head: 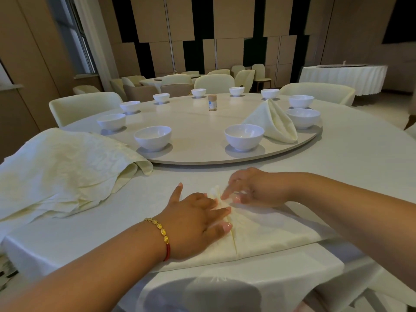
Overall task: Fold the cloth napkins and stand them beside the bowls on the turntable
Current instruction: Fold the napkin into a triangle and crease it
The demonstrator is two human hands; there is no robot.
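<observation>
At far left on the tabletop (360, 154), a loose heap of unfolded napkins (63, 167) lies slumped, one corner draped just beside the turntable's (198, 122) rim. Left hand (198, 224), wrist wearing a gold bead bracelet (158, 229) on red cord, lies flat with fingers straight, pressing down the napkin being folded (270, 233); grip released, nothing clasped. That napkin sits at the near edge of the tabletop, folded to a point with a centre seam running toward the person. Right hand (249, 188) is at the napkin's tip, fingertips pinching the raised cloth there; motion blur hides finer detail. On the turntable, white bowls (244, 136) ring the rim, a small jar (212, 102) stands upright near the centre. Toward the right, one finished folded napkin (276, 120) stands as a cone between two bowls, touching or nearly touching the right-hand one. Chairs (85, 106) surround the tabletop.
</observation>
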